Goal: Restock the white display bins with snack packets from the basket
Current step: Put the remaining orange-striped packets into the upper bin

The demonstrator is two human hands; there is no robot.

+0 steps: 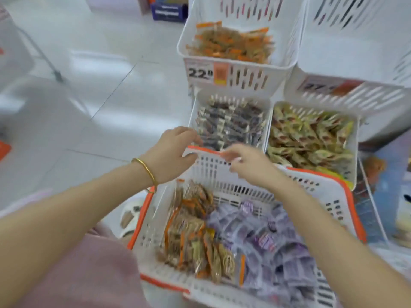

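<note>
The white basket with an orange rim (pixel 347 185) lies in front of me. It holds orange-brown snack packets (pixel 189 232) on its left and purple packets (pixel 278 243) on its right. Beyond it stand white display bins: a lower left bin (pixel 231 95) of dark packets, a lower right bin (pixel 353 130) of yellow-green packets, and an upper bin (pixel 244 78) of orange packets. My left hand (pixel 175 152) grips the basket's far rim, thumb beneath and fingers above. My right hand (pixel 249 165) hovers curled at the same rim; it is blurred, and any hold is unclear.
A price label reading 22 (pixel 200 73) hangs on the upper bin. More white bins (pixel 355 23) stack at the back right. White tiled floor (pixel 111 74) stretches to the left, with a blue box (pixel 169 12) far behind. My pink-clad knee (pixel 89 274) is at the lower left.
</note>
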